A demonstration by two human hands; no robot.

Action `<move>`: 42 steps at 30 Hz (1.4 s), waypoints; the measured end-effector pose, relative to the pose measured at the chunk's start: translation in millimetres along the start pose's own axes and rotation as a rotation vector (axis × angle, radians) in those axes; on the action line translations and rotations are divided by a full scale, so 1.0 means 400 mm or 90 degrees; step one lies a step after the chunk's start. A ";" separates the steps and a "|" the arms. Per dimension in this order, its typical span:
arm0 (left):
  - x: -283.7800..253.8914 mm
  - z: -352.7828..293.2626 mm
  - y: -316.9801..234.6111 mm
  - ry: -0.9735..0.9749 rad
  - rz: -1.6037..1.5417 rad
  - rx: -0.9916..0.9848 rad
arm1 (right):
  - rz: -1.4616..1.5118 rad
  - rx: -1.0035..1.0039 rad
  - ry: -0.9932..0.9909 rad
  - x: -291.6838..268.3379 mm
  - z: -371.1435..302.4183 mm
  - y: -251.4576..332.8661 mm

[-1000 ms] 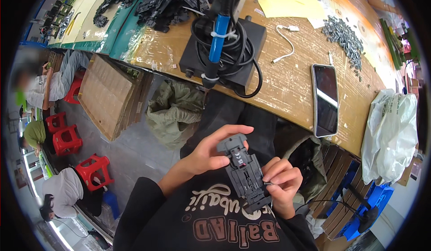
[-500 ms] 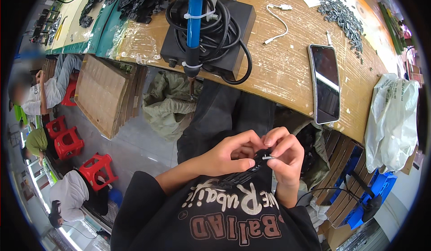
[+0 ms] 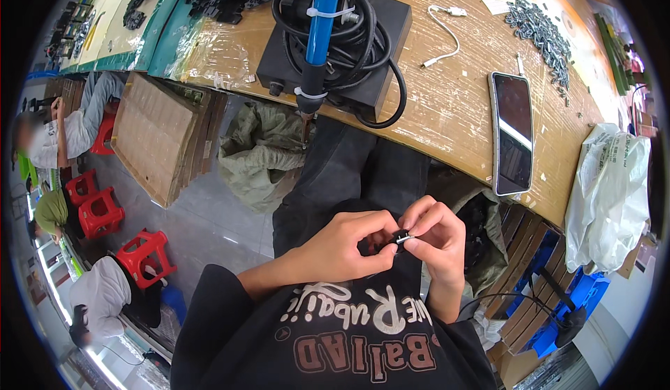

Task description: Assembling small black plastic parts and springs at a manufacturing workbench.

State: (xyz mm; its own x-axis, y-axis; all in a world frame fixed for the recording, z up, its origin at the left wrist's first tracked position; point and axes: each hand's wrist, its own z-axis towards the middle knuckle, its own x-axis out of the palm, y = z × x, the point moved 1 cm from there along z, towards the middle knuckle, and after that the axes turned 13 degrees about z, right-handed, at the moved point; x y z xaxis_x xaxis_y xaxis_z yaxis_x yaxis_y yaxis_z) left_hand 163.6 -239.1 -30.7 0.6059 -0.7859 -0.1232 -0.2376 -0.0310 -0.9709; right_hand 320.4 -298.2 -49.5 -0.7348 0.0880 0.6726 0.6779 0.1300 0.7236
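My left hand (image 3: 349, 245) is closed in a pinch on a small black plastic part (image 3: 401, 235) in front of my chest. Facing it, my right hand (image 3: 441, 242) has thumb and fingers pressed round the small silver metal piece (image 3: 406, 239) that sits against the black part. The fingertips of both hands almost meet there. Much of the black part is hidden by my fingers, so its full shape cannot be made out.
Ahead, the wooden table (image 3: 447, 104) carries a black box (image 3: 391, 48) with a blue-handled soldering iron (image 3: 322, 20), a phone (image 3: 513, 135), a white cable (image 3: 450, 37) and a heap of small metal pieces (image 3: 541, 37). A white plastic bag (image 3: 607, 187) hangs at the right edge.
My hands have drawn closer together round the black part. A dark ribbed strip that showed below my left hand is now out of sight. The whole view has shifted slightly.
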 end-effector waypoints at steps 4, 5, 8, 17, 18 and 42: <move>-0.004 -0.006 -0.014 0.001 0.122 0.000 | -0.002 0.026 0.004 -0.004 -0.003 0.002; -0.004 -0.007 -0.015 0.001 0.140 0.004 | -0.002 0.027 0.005 -0.007 -0.003 0.003; -0.001 -0.007 -0.014 0.002 0.183 -0.012 | -0.046 0.028 0.009 -0.013 -0.001 0.000; -0.006 -0.006 0.010 -0.085 0.314 0.131 | -0.156 -0.013 -0.013 -0.005 -0.007 -0.014; -0.006 -0.005 0.009 -0.084 0.314 0.131 | -0.179 -0.024 -0.022 -0.005 -0.007 -0.014; -0.078 -0.041 0.185 0.267 -0.616 -0.077 | -0.301 -0.079 0.151 0.080 0.116 -0.029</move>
State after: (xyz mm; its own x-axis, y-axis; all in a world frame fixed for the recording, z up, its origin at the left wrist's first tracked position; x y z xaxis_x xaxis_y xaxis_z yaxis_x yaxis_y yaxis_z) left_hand 114.7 -227.0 -95.2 0.2718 -0.5436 0.7941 0.1178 -0.8002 -0.5881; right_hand 287.9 -251.2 -43.5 -0.9447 -0.1786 0.2750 0.2823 -0.0167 0.9592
